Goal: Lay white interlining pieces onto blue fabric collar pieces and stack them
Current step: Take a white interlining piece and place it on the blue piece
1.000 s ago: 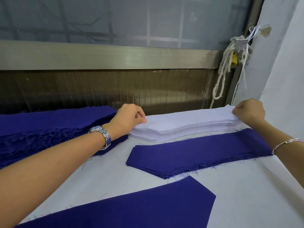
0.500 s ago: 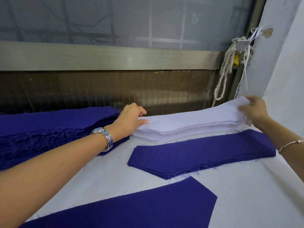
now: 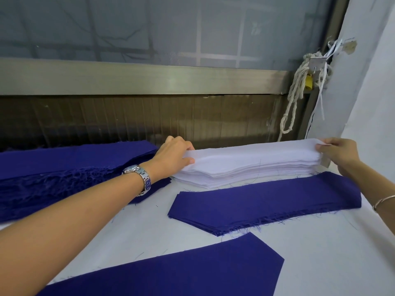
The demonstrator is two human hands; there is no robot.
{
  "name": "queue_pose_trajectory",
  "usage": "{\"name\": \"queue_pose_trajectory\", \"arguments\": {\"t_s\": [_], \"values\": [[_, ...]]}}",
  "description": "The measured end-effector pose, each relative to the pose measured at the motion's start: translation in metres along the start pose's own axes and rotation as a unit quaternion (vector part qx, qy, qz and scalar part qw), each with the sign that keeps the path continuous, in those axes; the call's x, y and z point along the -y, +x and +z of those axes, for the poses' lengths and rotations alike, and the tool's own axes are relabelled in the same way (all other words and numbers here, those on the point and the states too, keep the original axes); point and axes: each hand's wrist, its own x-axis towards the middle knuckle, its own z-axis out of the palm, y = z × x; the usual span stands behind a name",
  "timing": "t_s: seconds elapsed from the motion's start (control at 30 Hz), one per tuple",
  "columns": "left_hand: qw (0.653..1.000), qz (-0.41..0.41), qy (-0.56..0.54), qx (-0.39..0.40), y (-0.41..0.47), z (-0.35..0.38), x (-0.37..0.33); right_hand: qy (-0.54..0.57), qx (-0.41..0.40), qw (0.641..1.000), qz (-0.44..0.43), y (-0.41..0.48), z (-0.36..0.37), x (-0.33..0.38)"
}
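Both ends of the top white interlining piece (image 3: 252, 154) have risen since a second ago. Then it lay flat on its pile, and half a second ago only the right tip was up. Now it is stretched between the two hands, with both tips lifted off the layers below. Whether one layer or several has come up cannot be told.

Nothing else has shifted on the white table (image 3: 320, 253). A big heap of blue fabric (image 3: 64, 167) with a frayed front edge fills the far left. A single large blue piece (image 3: 181, 272) lies nearest the camera. The blue collar stack (image 3: 267, 201) sits in the middle, just in front of the white interlining stack (image 3: 245, 178), which lies along the far edge below the window.

The hands are well apart, one at each end of that stack. The left hand (image 3: 173, 155) pinches the left tip of the raised piece between thumb and curled fingers. The right hand (image 3: 338, 153) pinches the right tip in the same way. A metal wristwatch (image 3: 140, 178) is on the left wrist and a thin bracelet (image 3: 383, 200) on the right.
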Motion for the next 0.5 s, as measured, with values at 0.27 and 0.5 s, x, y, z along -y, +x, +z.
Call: {"name": "queue_pose_trajectory", "arguments": {"t_s": [0.27, 0.5], "values": [[0.992, 0.019, -0.033, -0.118, -0.007, 0.004, -0.002, -0.024, -0.015, 1.0, 0.001, -0.001, -0.004, 0.001], [0.97, 0.023, -0.164, -0.178, -0.019, -0.035, -0.015, -0.014, -0.013, 1.0, -0.025, -0.009, -0.011, 0.027]]}}
